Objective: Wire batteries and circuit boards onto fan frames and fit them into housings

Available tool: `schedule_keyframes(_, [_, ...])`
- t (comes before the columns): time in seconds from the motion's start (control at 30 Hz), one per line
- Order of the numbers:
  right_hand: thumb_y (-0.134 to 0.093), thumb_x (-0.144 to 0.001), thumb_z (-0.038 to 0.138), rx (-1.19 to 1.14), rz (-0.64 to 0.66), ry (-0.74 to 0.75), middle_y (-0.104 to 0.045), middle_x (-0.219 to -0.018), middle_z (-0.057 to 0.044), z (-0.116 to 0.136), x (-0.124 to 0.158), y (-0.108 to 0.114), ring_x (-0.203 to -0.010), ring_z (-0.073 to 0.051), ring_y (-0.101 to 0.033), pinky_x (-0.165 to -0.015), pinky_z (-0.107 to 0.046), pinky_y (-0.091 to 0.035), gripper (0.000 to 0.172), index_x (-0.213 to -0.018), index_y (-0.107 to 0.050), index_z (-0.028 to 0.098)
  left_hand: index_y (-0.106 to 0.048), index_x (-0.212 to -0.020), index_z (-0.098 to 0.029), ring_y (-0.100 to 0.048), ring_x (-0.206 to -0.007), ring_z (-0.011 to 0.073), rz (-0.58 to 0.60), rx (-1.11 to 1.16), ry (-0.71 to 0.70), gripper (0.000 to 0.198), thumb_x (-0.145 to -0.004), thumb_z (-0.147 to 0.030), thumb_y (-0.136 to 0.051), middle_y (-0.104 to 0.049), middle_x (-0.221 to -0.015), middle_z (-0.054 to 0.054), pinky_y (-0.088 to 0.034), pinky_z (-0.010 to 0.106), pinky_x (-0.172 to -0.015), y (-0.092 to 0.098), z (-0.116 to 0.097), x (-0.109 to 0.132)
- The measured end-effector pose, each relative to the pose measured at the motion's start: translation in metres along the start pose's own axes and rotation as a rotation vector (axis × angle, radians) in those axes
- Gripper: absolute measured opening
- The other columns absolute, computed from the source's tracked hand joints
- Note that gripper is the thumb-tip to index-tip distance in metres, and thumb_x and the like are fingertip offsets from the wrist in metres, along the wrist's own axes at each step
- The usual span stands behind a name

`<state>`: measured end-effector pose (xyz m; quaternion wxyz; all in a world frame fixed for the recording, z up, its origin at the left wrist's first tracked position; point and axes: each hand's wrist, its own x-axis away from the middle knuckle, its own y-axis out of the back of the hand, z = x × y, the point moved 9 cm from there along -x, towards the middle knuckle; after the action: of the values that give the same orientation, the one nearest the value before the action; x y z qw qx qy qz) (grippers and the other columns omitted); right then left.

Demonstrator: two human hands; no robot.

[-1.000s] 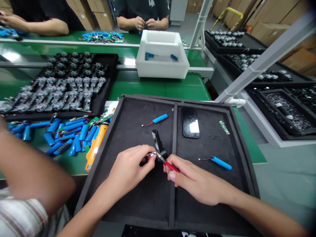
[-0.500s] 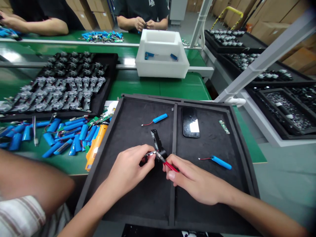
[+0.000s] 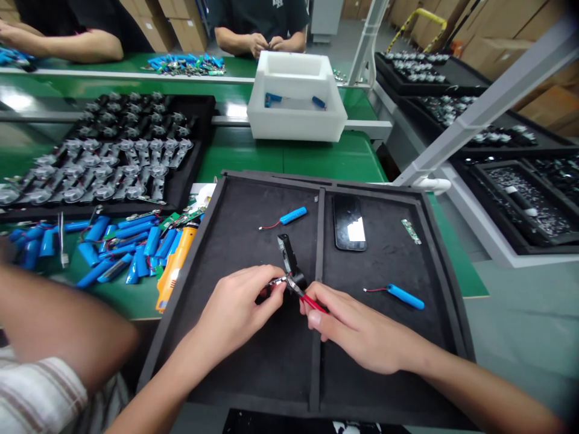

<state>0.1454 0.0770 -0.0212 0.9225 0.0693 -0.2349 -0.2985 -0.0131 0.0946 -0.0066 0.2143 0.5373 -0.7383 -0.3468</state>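
Observation:
My left hand (image 3: 246, 301) pinches a small part (image 3: 277, 281), perhaps a circuit board, mostly hidden by the fingers. Red-handled pliers (image 3: 313, 301) are gripped in my right hand (image 3: 350, 325), and their metal jaws meet the small part at my left fingertips. Just beyond the jaws a black plastic housing (image 3: 288, 254) stands tilted; how it is supported cannot be made out. Both hands are over a black divided tray (image 3: 315, 355). In it lie a blue battery (image 3: 294, 216) with a red lead, another blue battery (image 3: 406, 297), a phone (image 3: 348, 223) and a green circuit board (image 3: 411, 231).
Loose blue batteries (image 3: 117, 256) and a yellow tool (image 3: 177, 268) lie left of the tray. Beyond are a tray of black-and-clear assemblies (image 3: 205, 114) and a white foam box (image 3: 294, 129). A co-worker's arm (image 3: 63, 301) reaches in close on the left. A metal post (image 3: 470, 123) slants at right.
The co-worker's arm at left has shifted slightly. My hands, the pliers and the black housing stay almost in the same place.

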Motion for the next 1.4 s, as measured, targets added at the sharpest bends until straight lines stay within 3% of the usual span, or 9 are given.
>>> schedule_keyframes(0.57, [-0.034,-0.113,0.048,0.032,-0.038,-0.015,-0.055,-0.097,0.002,-0.002,0.002,0.001,-0.092,-0.017,-0.053,-0.085,-0.036,-0.041,0.029,-0.100,-0.046,0.025,-0.067,-0.108,-0.024,-0.063,-0.072,0.0138,-0.017,-0.011,0.017,0.013,-0.100,-0.025,-0.057,-0.070,-0.085,-0.002,-0.048,0.027,-0.071,-0.002,-0.002,-0.001])
schedule_keyframes(1.0, [-0.034,-0.114,0.039,-0.026,-0.102,0.024,-0.056,-0.095,0.002,0.010,0.003,-0.005,-0.089,-0.017,-0.052,-0.083,-0.034,-0.040,0.024,-0.099,-0.046,0.024,-0.064,-0.089,-0.020,-0.062,-0.059,0.0131,-0.299,-0.218,-0.104,0.006,-0.094,-0.018,-0.061,-0.068,-0.070,-0.002,-0.046,0.025,-0.060,0.003,-0.015,0.006])
schedule_keyframes(1.4, [-0.032,-0.114,0.042,-0.071,-0.163,0.000,-0.052,-0.090,0.003,0.004,-0.002,-0.008,-0.086,-0.016,-0.051,-0.081,-0.033,-0.041,0.028,-0.097,-0.045,0.024,-0.062,-0.080,-0.019,-0.060,-0.053,0.0130,-0.385,-0.355,-0.094,0.012,-0.092,-0.019,-0.065,-0.064,-0.063,-0.003,-0.043,0.028,-0.056,0.005,-0.021,0.008])
